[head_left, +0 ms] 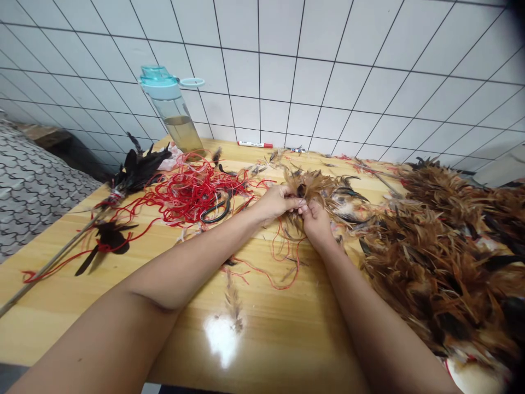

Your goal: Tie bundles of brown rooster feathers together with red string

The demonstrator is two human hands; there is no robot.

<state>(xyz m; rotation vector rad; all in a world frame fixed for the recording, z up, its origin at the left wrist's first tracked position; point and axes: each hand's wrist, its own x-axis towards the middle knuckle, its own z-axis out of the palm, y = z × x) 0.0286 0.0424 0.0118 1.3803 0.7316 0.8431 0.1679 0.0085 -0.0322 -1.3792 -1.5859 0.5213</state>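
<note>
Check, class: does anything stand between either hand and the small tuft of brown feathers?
Nothing visible does: the bare left hand and bare right hand meet at the near edge of the fluffy brown feather tuft. A thin red string loops nearer the person on the yellowish wooden table, not between.

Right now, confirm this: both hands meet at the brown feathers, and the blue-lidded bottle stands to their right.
No: the head view shows the bottle to their left. The left hand and right hand do meet at the brown feathers.
</note>
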